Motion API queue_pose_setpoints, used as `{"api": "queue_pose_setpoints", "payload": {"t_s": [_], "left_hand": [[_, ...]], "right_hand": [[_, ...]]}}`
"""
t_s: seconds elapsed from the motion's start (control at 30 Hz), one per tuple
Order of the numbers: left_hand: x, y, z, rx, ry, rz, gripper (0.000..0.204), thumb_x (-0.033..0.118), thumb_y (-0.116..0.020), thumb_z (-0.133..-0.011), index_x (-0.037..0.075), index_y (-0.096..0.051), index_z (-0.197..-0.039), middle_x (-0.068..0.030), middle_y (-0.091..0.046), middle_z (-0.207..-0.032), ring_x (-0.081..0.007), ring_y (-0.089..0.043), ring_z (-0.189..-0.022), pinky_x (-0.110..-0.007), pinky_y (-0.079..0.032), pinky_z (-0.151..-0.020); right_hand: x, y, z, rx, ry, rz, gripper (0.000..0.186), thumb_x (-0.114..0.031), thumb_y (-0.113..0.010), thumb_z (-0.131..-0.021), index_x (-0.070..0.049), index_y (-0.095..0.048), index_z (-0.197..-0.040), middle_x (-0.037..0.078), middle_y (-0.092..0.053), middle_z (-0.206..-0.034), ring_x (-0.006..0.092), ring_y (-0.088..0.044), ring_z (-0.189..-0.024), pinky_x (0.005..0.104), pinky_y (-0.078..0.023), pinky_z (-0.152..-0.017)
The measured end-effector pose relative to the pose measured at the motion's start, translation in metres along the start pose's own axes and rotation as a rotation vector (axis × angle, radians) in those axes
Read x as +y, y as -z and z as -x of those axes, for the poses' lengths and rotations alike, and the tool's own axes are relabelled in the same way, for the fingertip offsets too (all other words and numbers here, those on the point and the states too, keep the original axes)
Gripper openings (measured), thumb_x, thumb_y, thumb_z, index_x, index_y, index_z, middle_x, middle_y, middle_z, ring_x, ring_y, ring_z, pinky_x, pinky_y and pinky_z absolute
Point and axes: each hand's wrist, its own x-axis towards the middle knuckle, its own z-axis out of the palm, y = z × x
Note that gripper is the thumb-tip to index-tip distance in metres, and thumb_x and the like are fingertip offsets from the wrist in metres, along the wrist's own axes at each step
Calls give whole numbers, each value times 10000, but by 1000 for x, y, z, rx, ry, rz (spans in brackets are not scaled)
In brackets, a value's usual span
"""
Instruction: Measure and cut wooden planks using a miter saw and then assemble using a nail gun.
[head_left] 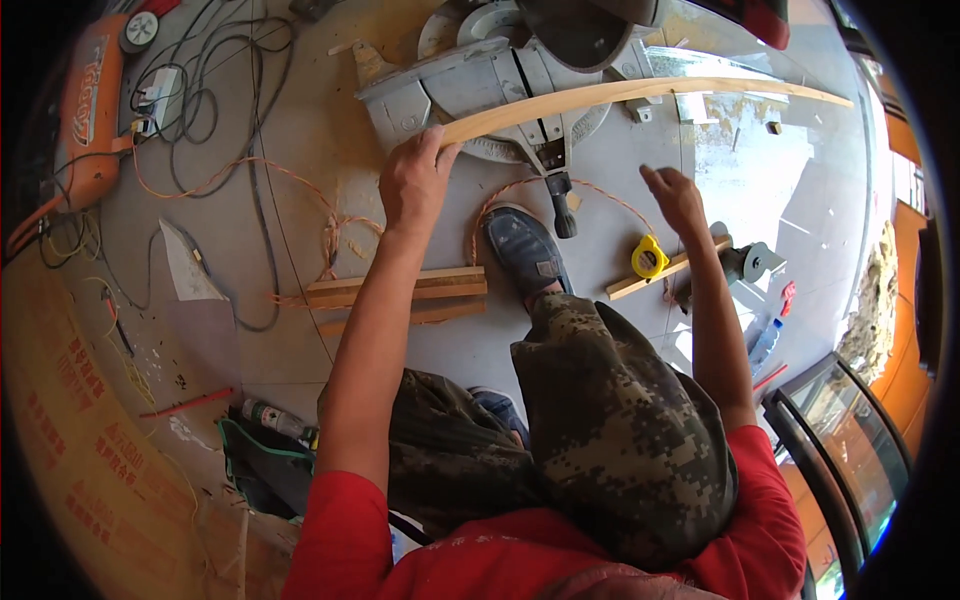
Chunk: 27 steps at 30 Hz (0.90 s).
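My left hand (pixel 415 182) is closed around the near left end of a long, thin wooden strip (pixel 600 95). The strip extends to the right across the grey bed of a mitre saw (pixel 455 95), its far end past the saw. My right hand (pixel 677 205) is raised to the right of the saw's handle (pixel 562 205), apart from the strip. Its fingers are curled in; whether anything small is between them is hidden. Below that hand, a yellow tape measure (pixel 650 258) sits by a short wooden piece (pixel 625 288), with an angle grinder (pixel 745 263) beside it.
Several cut wooden strips (pixel 400 287) lie left of my foot (pixel 525 245). An orange machine (pixel 90 125), a white power strip (pixel 157 97) and tangled cables (pixel 258 150) occupy the far left. At right are a plastic bottle (pixel 767 342) and a black-framed glass piece (pixel 840 425).
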Motion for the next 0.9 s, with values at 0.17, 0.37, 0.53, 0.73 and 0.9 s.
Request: {"api": "queue_pose_setpoints", "payload": {"t_s": [0.17,0.37,0.53,0.73,0.9], "left_hand": [[9,-21,-50,-75,-267,-250,233,247,-726,-837,74,-616,-946,-131,-660,-798,-334,-632,-776,-440,-514,-691],[4,-37,-84,54,-403,-248,181,215,-691,-859,64,-601,-903,-135,-633,-830,-330,-610,-813,-419,-505,-727],[-3,-44,-65,-47,-401,-217,179,197,-666,-879,61,-591,-969,-137,-614,-855,-333,-601,-833,-420,-502,-742],[-4,-46,-63,-42,-369,-183,163,112,-591,-876,40,-568,-1020,-147,-607,-868,-341,-597,-849,-422,-504,-757],[6,-58,-80,-43,-293,-184,183,55,-525,-866,23,-558,-1043,-157,-607,-891,-339,-597,-878,-416,-507,-782]], "right_hand": [[-51,24,-97,-243,-314,-1129,432,-455,-569,-955,-27,-631,-970,43,-644,-773,156,-623,-660,262,-483,-567],[-76,25,-144,-77,-242,-898,290,-301,-609,-947,-21,-655,-882,46,-654,-730,162,-622,-574,285,-486,-502],[-97,43,-165,-161,-317,-739,400,-371,-586,-949,-18,-624,-766,82,-633,-666,179,-624,-545,299,-553,-518],[-76,35,-153,-155,-364,-659,397,-403,-581,-953,-62,-595,-750,41,-559,-596,146,-538,-450,285,-470,-434],[-58,32,-166,-93,-369,-922,294,-321,-585,-967,-97,-585,-776,-4,-545,-608,109,-505,-478,254,-369,-409]]}}
